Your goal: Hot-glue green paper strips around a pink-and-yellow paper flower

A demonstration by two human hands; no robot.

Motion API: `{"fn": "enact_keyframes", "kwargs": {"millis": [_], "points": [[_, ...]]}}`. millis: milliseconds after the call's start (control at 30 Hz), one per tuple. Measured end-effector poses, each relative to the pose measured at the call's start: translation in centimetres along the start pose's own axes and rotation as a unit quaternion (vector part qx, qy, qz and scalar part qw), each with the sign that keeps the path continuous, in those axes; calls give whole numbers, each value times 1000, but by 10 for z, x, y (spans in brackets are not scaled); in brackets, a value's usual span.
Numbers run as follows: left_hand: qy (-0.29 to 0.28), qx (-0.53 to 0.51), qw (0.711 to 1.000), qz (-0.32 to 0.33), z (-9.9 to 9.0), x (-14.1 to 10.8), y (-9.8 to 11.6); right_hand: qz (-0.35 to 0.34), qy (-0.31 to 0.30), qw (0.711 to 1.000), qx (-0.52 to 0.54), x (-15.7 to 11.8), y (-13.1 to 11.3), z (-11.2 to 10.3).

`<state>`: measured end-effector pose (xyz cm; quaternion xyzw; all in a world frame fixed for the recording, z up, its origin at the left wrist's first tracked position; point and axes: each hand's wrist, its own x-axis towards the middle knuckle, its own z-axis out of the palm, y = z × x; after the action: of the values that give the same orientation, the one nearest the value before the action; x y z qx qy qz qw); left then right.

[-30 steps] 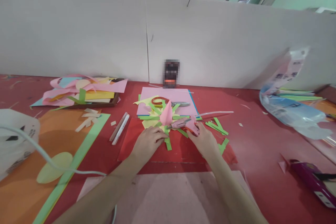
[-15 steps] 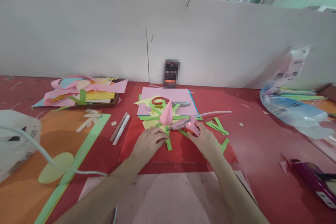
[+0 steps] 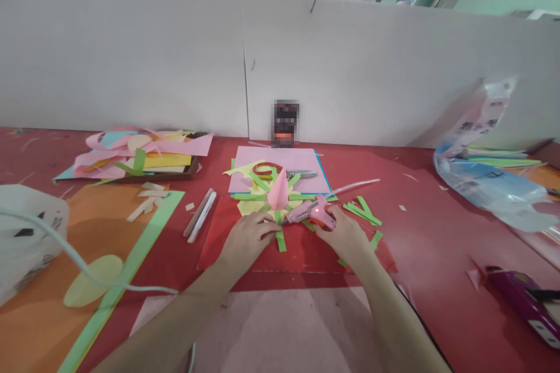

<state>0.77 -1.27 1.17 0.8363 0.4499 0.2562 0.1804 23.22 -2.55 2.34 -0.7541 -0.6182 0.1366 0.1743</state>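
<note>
My right hand (image 3: 343, 232) is wrapped round the handle of a pink hot glue gun (image 3: 308, 210), whose red light is lit and which has a clear glue stick (image 3: 356, 186) at its back. The gun's nozzle points left, at my left fingertips. My left hand (image 3: 252, 239) is closed, its fingertips on a green paper strip (image 3: 280, 240) at the near side of a paper flower. A pink paper cone (image 3: 279, 191) stands upright at the flower's middle, with yellow paper and green strips spread around it. My fingers hide part of the strip and the nozzle's contact.
Scissors (image 3: 301, 174) lie on pink paper (image 3: 280, 154) behind the flower. Two markers (image 3: 202, 215) lie to the left, near a tray piled with paper scraps (image 3: 144, 151). Loose green strips (image 3: 363, 211), a plastic bag (image 3: 494, 180) and a purple power strip (image 3: 520, 303) lie right.
The glue gun has shifted slightly toward me and tilted, its glue stick now angled upward to the right. My right hand moved with it. My left hand has hardly moved.
</note>
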Motion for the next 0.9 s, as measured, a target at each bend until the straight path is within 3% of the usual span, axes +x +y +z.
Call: {"fn": "enact_keyframes", "kwargs": {"millis": [367,600,767,900], "points": [[7,-16,1000,-16,0,1,2,2,-24,999,29,-1,3,-6],[34,-12,998,-42,4,-1,-4,43,30,997,49,5,10,-5],[94,-23,995,-29,2,0,-2,65,54,994,62,7,11,-5],[77,-10,997,-21,4,0,2,70,55,993,72,6,9,-7]]}}
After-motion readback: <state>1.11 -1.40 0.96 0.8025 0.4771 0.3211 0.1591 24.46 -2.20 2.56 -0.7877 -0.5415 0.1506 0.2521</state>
